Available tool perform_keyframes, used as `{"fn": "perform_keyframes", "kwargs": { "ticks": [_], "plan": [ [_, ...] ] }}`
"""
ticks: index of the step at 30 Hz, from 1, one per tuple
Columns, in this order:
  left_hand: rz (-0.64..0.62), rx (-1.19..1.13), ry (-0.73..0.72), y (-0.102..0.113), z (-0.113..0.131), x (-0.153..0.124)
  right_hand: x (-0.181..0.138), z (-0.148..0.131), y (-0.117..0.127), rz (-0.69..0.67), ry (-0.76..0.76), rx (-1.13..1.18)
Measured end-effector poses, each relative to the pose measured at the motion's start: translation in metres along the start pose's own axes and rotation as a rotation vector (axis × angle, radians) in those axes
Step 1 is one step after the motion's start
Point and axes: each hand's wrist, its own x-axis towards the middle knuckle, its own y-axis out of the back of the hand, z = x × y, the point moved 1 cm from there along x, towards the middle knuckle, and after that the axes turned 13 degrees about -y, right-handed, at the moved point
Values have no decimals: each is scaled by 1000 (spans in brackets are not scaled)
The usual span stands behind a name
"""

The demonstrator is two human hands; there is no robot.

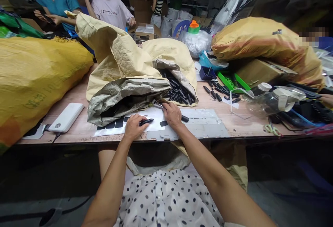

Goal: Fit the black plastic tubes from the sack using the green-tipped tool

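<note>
My left hand (133, 127) rests on a white sticker sheet (153, 119) with black labels and pinches a thin black strip (146, 121). My right hand (172, 114) lies beside it, fingers closed over a black cylindrical part (185, 118) whose end sticks out to the right. Just behind both hands an open paper sack (135, 64) lies on its side, spilling several black cylindrical parts (179, 92) from its mouth.
A wooden table (234, 123) carries a white power bank (66, 116) at left, a big yellow sack (33, 78), loose black parts (218, 93), a green tray (231, 81), a clear bottle (270, 98) and scissors (273, 129). Other people stand behind the table.
</note>
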Motion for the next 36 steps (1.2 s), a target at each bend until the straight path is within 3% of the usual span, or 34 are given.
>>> {"fn": "perform_keyframes", "kwargs": {
  "ticks": [10, 16, 21, 31, 36],
  "plan": [
    [48, -104, 99, 1, 3, -2, -70, -5, 29, -71, 124, 289],
    [74, -91, 87, 1, 4, -2, -94, -11, 36, -67, 234, 299],
    [81, -99, 105, 1, 5, -1, -96, -7, 37, -115, 205, 238],
    [82, -105, 114, -2, 2, -1, -94, 3, 32, -77, 141, 258],
    [77, -83, 101, -2, 2, 0, -68, 5, 28, -5, 70, 282]
  ]
}}
